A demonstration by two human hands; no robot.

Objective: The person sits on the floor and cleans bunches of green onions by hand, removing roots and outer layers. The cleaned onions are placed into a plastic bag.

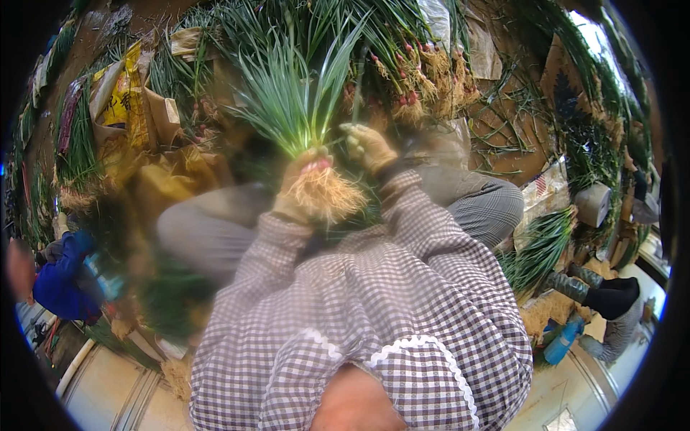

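My left hand (295, 186), in what looks like a pale glove, grips a bunch of spring onions (302, 116) just above its reddish bulbs (317, 164). The green leaves fan away from me, and the tangled pale roots (329, 194) hang towards my chest. My right hand (372, 146), also apparently gloved, is raised close to the right of the bunch with its fingers curled. From its fingertips a thin greenish strand (357, 94) runs upward, blurred. Both hands are above my lap, between my bent knees.
A large heap of spring onions (409, 70) lies ahead, roots towards me. Yellow printed sacks (129, 102) and another bunch (78, 145) are on the left. Loose leaves (501, 129) litter the brown floor. More spring onions (544, 248) lie at right. People sit at left (67, 280) and right (614, 307).
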